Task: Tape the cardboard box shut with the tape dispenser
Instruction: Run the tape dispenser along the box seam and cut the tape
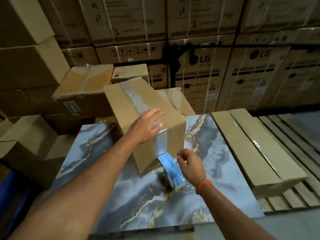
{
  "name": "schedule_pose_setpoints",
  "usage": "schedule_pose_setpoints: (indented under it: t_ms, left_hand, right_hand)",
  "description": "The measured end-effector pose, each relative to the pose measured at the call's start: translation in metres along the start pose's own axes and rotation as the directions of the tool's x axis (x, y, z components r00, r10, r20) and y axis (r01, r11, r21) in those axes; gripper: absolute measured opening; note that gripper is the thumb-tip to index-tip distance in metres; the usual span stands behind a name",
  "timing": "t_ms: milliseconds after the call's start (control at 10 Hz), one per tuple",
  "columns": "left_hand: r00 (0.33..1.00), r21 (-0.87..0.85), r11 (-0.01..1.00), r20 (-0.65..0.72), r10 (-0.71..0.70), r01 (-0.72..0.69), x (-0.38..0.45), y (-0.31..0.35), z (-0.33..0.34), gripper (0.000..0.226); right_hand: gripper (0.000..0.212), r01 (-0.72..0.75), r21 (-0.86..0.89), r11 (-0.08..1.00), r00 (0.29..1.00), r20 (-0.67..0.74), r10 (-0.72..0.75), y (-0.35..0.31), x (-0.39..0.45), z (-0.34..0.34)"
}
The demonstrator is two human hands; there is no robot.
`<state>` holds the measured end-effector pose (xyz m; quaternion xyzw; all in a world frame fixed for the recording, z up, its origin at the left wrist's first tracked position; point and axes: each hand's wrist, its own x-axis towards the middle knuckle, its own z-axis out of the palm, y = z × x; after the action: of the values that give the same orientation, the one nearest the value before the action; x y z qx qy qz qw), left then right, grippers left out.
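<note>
A brown cardboard box (121, 99) stands tilted on the blue marbled tabletop (216, 148). A strip of clear tape (134, 98) runs along its top seam and down the near side. My left hand (146, 126) lies flat on the box's near top edge, fingers spread over the tape. The blue tape dispenser (170, 168) rests against the box's lower near side, still joined to the tape. My right hand (190, 166) grips the dispenser from the right; part of it is hidden behind that hand.
Taped cardboard boxes (83, 89) stand behind the tilted box. Tall washing-machine cartons (197, 75) form a wall at the back. A long flat wrapped package (251, 144) lies on wooden slats at the right. More cartons (22, 132) sit at the left.
</note>
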<state>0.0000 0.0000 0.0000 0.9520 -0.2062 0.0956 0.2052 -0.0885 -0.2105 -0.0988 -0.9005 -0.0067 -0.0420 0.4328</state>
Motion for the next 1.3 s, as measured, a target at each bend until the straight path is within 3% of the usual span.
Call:
schedule_pose_setpoints:
  t_ms: [100, 200, 300, 400, 600, 700, 900, 1100, 1300]
  left_hand:
    - [0.989, -0.025, 0.999, 0.147, -0.018, 0.022, 0.013, -0.010, 0.011, 0.054]
    - [0.941, 0.098, 0.994, 0.330, -0.070, 0.040, 0.016, -0.019, 0.027, 0.062]
    - [0.933, 0.146, 0.988, 0.348, -0.089, 0.039, 0.016, -0.024, 0.033, 0.070]
    - [0.927, 0.170, 0.985, 0.366, -0.081, 0.019, 0.018, -0.026, 0.035, 0.057]
    - [0.917, 0.163, 0.985, 0.383, -0.115, 0.055, 0.032, -0.023, 0.035, 0.058]
    - [0.912, 0.168, 0.985, 0.394, -0.113, 0.050, 0.038, -0.023, 0.035, 0.059]
    - [0.921, 0.163, 0.986, 0.379, -0.089, 0.028, 0.047, -0.033, 0.039, 0.061]
    - [0.932, 0.156, 0.987, 0.354, -0.083, 0.028, 0.053, -0.036, 0.041, 0.063]
    - [0.935, 0.160, 0.987, 0.345, -0.080, 0.026, 0.054, -0.038, 0.043, 0.064]
  right_hand:
    - [0.006, -0.050, 0.019, 0.999, 0.997, 0.057, 0.049, 0.014, 0.005, 0.003]
    - [0.009, -0.065, -0.011, 0.998, 0.983, 0.174, 0.066, 0.029, 0.006, 0.009]
    - [0.015, -0.074, -0.052, 0.996, 0.960, 0.268, 0.085, 0.039, 0.006, 0.014]
    - [0.022, -0.105, -0.066, 0.992, 0.942, 0.313, 0.121, 0.042, 0.003, 0.021]
    - [0.030, -0.160, -0.054, 0.986, 0.919, 0.356, 0.168, 0.040, 0.005, 0.027]
    - [0.031, -0.200, 0.001, 0.980, 0.904, 0.385, 0.184, 0.042, 0.007, 0.028]
    - [0.032, -0.313, 0.286, 0.906, 0.855, 0.500, 0.137, 0.045, 0.009, 0.027]
    - [0.048, -0.335, 0.350, 0.875, 0.840, 0.531, 0.109, 0.050, 0.014, 0.030]
    - [0.042, -0.364, 0.396, 0.843, 0.828, 0.552, 0.098, 0.048, 0.010, 0.030]
